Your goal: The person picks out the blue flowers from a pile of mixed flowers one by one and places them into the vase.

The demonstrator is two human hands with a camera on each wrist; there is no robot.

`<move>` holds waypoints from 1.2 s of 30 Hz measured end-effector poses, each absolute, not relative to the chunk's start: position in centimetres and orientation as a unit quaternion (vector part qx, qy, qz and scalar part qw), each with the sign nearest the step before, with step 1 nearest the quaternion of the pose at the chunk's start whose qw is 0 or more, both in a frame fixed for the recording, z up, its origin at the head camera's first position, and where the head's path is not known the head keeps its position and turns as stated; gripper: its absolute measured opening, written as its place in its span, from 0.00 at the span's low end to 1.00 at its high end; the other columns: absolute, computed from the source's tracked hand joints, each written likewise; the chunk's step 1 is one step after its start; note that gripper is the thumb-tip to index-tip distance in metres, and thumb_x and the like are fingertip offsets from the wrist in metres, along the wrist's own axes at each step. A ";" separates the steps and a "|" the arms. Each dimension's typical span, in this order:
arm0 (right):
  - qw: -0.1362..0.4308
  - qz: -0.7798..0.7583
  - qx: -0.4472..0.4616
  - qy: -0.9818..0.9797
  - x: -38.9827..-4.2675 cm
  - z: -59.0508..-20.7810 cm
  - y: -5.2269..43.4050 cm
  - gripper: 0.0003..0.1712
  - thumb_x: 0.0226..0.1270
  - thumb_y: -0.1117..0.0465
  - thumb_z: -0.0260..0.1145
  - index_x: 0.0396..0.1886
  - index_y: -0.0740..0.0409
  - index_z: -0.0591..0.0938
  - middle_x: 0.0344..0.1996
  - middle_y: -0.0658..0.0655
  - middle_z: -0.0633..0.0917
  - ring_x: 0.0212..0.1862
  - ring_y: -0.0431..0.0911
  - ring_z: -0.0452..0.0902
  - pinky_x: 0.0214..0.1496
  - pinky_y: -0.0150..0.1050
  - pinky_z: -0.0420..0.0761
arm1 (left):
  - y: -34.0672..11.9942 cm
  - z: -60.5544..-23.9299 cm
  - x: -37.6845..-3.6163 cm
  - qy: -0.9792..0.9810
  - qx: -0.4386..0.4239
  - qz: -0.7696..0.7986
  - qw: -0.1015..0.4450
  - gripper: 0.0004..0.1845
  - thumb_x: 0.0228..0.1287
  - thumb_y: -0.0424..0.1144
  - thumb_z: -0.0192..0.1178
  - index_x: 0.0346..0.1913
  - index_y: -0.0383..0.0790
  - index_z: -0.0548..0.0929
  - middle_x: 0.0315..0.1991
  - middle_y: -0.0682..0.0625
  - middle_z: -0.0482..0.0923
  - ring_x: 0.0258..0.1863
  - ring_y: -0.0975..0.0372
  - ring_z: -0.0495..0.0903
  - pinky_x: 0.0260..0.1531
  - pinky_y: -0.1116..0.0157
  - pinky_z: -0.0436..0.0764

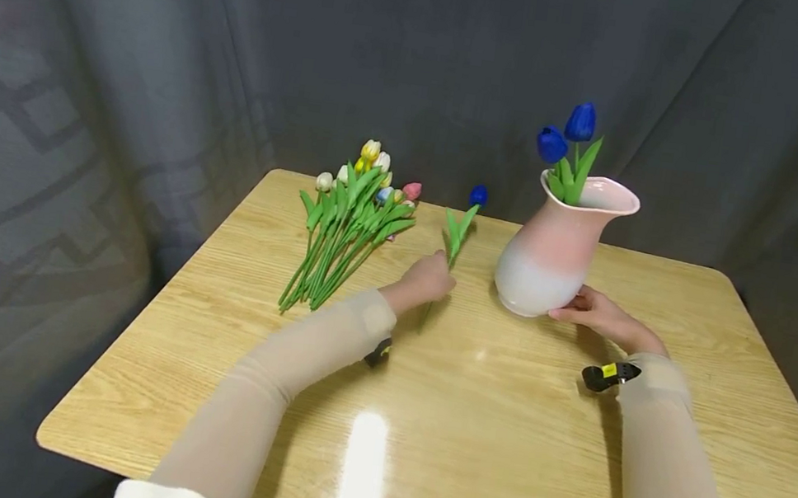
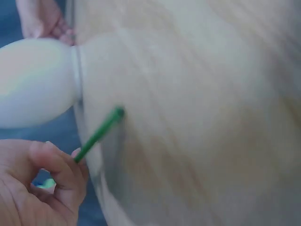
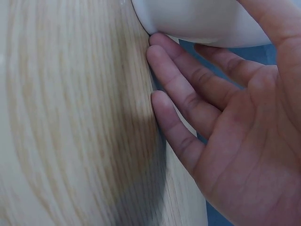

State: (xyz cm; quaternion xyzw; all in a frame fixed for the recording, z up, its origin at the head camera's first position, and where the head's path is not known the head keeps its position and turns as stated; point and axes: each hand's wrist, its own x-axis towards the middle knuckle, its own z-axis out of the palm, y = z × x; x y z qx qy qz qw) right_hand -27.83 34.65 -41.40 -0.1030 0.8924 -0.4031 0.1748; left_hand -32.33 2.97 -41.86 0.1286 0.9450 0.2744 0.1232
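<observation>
My left hand [image 1: 428,279] pinches the stem of a blue artificial tulip [image 1: 478,196], whose bloom points away toward the back of the table. In the left wrist view the green stem end [image 2: 99,134] sticks out past the fingertips, above the tabletop. To the right stands a pink-and-white vase [image 1: 547,259] with a flared, wavy rim. Two blue tulips [image 1: 580,123] lean in its mouth. At the vase's lower right side is my right hand [image 1: 603,317]; its fingers [image 3: 181,77] extend loosely, touching the base, without curling around it.
A pile of artificial tulips [image 1: 345,226] in white, yellow, pink and light blue lies at the back left, stems toward the front. The wooden table [image 1: 480,442] has rounded corners. Grey curtains [image 1: 422,61] hang right behind it.
</observation>
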 end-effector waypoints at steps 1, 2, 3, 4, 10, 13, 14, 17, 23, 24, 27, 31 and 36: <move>0.175 -0.401 -0.103 0.893 -27.7 -41.4 34.6 0.41 0.70 0.49 0.62 0.71 0.67 0.57 0.62 0.69 0.73 0.64 0.61 0.67 0.67 0.62 0.64 | 2.6 -41.6 -32.3 0.941 0.131 0.291 0.111 0.26 0.72 0.38 0.51 0.67 0.29 0.62 0.25 0.48 0.76 0.13 0.64 0.72 0.14 0.71 0.71; 0.175 -0.399 -0.103 0.894 -27.7 -41.4 34.6 0.41 0.70 0.49 0.62 0.71 0.66 0.57 0.63 0.69 0.72 0.65 0.61 0.67 0.67 0.62 0.64 | 2.2 -41.3 -32.3 0.939 0.136 0.303 0.094 0.23 0.72 0.36 0.50 0.65 0.30 0.63 0.24 0.48 0.76 0.12 0.64 0.73 0.13 0.71 0.71; 0.175 -0.399 -0.103 0.894 -27.6 -41.4 34.6 0.41 0.70 0.49 0.61 0.71 0.67 0.57 0.63 0.69 0.72 0.65 0.62 0.66 0.67 0.63 0.63 | 1.8 -40.8 -32.2 0.938 0.146 0.306 0.067 0.18 0.72 0.36 0.49 0.60 0.32 0.65 0.24 0.48 0.75 0.12 0.65 0.73 0.13 0.72 0.71; 0.175 -0.398 -0.104 0.894 -27.5 -41.4 34.6 0.41 0.70 0.49 0.61 0.71 0.67 0.56 0.64 0.69 0.71 0.65 0.62 0.66 0.67 0.63 0.63 | 1.4 -40.3 -32.0 0.936 0.158 0.313 0.036 0.13 0.72 0.35 0.49 0.55 0.34 0.67 0.24 0.49 0.75 0.13 0.65 0.73 0.13 0.72 0.70; 0.173 -0.397 -0.100 0.896 -27.2 -41.2 34.8 0.41 0.70 0.49 0.61 0.71 0.67 0.56 0.63 0.70 0.71 0.65 0.62 0.66 0.67 0.63 0.63 | -0.7 -36.2 -31.0 0.880 0.231 0.379 -0.170 0.06 0.74 0.38 0.50 0.43 0.39 0.68 0.27 0.48 0.76 0.17 0.63 0.71 0.17 0.71 0.69; 0.174 -0.396 -0.096 0.897 -27.1 -41.2 34.9 0.41 0.70 0.48 0.61 0.71 0.67 0.56 0.63 0.70 0.71 0.65 0.62 0.66 0.67 0.63 0.63 | -1.3 -34.5 -30.2 0.843 0.278 0.402 -0.222 0.09 0.75 0.42 0.50 0.45 0.38 0.71 0.28 0.49 0.76 0.19 0.64 0.71 0.20 0.70 0.70; 0.175 -0.395 -0.096 0.897 -27.1 -41.2 34.9 0.41 0.70 0.48 0.61 0.71 0.67 0.56 0.63 0.70 0.71 0.65 0.62 0.66 0.67 0.63 0.63 | -1.4 -34.1 -29.9 0.834 0.295 0.406 -0.232 0.09 0.75 0.42 0.50 0.45 0.38 0.71 0.27 0.50 0.76 0.20 0.64 0.71 0.21 0.70 0.70; 0.172 -0.392 -0.097 0.898 -27.1 -41.2 35.0 0.41 0.70 0.48 0.60 0.71 0.67 0.56 0.63 0.70 0.71 0.64 0.61 0.67 0.67 0.62 0.64 | -1.6 -33.6 -28.9 0.815 0.345 0.395 -0.247 0.09 0.75 0.42 0.50 0.44 0.38 0.74 0.25 0.51 0.73 0.20 0.64 0.69 0.22 0.69 0.69; 0.169 -0.395 -0.100 0.897 -27.2 -41.3 35.2 0.40 0.71 0.49 0.60 0.70 0.68 0.56 0.61 0.70 0.73 0.62 0.58 0.69 0.66 0.60 0.66 | -1.4 -35.1 -27.9 0.831 0.392 0.316 -0.236 0.08 0.73 0.41 0.53 0.40 0.40 0.78 0.21 0.53 0.70 0.18 0.66 0.65 0.20 0.71 0.65; 0.170 -0.397 -0.100 0.896 -27.3 -41.3 35.2 0.40 0.71 0.50 0.60 0.71 0.68 0.56 0.61 0.70 0.73 0.63 0.59 0.69 0.66 0.60 0.66 | -1.3 -35.5 -27.9 0.835 0.393 0.307 -0.232 0.07 0.73 0.41 0.54 0.40 0.41 0.78 0.21 0.54 0.70 0.18 0.66 0.65 0.20 0.72 0.64; 0.173 -0.403 -0.100 0.893 -27.3 -41.2 35.2 0.40 0.71 0.50 0.61 0.71 0.67 0.57 0.61 0.69 0.74 0.63 0.59 0.70 0.67 0.60 0.65 | -1.2 -36.2 -28.0 0.840 0.394 0.299 -0.222 0.07 0.73 0.41 0.54 0.39 0.42 0.78 0.21 0.54 0.70 0.19 0.66 0.65 0.20 0.71 0.64; 0.178 -0.417 -0.089 0.887 -26.8 -40.7 34.9 0.47 0.70 0.49 0.61 0.75 0.65 0.46 0.66 0.71 0.66 0.66 0.62 0.65 0.67 0.62 0.63 | -1.0 -36.5 -28.1 0.840 0.394 0.305 -0.218 0.06 0.72 0.40 0.55 0.39 0.41 0.78 0.21 0.54 0.70 0.18 0.66 0.65 0.20 0.71 0.64; 0.039 -0.537 -0.045 0.841 -25.2 -38.6 33.3 0.62 0.68 0.53 0.63 0.73 0.49 0.21 0.74 0.69 0.39 0.74 0.67 0.42 0.72 0.65 0.51 | -0.9 -36.3 -28.2 0.839 0.388 0.310 -0.222 0.08 0.73 0.42 0.53 0.37 0.41 0.77 0.20 0.53 0.68 0.18 0.66 0.63 0.19 0.72 0.62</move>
